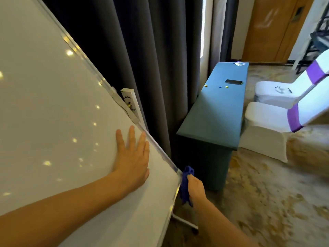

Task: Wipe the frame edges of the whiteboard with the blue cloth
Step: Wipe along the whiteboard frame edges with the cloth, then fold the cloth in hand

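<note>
The whiteboard (pixel 53 113) fills the left of the view, tilted, with a silver frame edge (pixel 156 148) running down its right side to a corner. My left hand (pixel 132 157) lies flat on the board near that edge, fingers spread, holding nothing. My right hand (pixel 195 188) grips the blue cloth (pixel 186 184) and presses it against the frame just below the corner, on the lower edge.
A dark curtain (pixel 142 59) hangs behind the board. A table with a teal cover (pixel 213 113) stands to the right, carrying a phone (pixel 233 82) and small magnets. Two white-covered chairs (pixel 267 125) with purple bands stand beyond it. The board's stand foot (pixel 185 222) rests on patterned carpet.
</note>
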Demonstrator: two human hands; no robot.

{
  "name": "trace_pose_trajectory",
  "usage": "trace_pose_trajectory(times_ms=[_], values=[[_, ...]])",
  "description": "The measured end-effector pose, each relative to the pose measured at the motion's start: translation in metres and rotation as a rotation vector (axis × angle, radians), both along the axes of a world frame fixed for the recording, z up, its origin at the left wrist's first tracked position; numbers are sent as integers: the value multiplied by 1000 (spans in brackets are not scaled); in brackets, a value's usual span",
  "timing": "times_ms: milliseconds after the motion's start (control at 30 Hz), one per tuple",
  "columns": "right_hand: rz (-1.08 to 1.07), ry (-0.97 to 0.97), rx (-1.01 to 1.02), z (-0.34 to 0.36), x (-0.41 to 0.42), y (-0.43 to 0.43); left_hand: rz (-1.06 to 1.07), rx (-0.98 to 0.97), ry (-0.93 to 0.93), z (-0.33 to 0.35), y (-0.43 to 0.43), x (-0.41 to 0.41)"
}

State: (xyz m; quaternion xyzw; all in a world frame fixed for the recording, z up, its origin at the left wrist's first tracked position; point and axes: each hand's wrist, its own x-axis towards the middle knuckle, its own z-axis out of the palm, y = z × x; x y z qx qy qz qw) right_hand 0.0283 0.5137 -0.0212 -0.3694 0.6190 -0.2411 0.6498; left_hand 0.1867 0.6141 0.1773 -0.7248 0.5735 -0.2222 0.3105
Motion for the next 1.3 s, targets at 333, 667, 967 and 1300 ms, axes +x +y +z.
trace_pose_trajectory(times_ms=[333, 667, 967, 1300], values=[[84, -903, 229, 107, -64, 39, 401, -356, 1409, 4, 25, -87], [344, -449, 80, 116, -166, 126, 762, -745, 2457, -74, 116, -184], [418, -276, -169, 94, -209, 102, 674, -1130, 2418, -106, 109, -251], [483, -142, -546, 86, -310, -60, 919, -895, 2446, -111, -57, -335]])
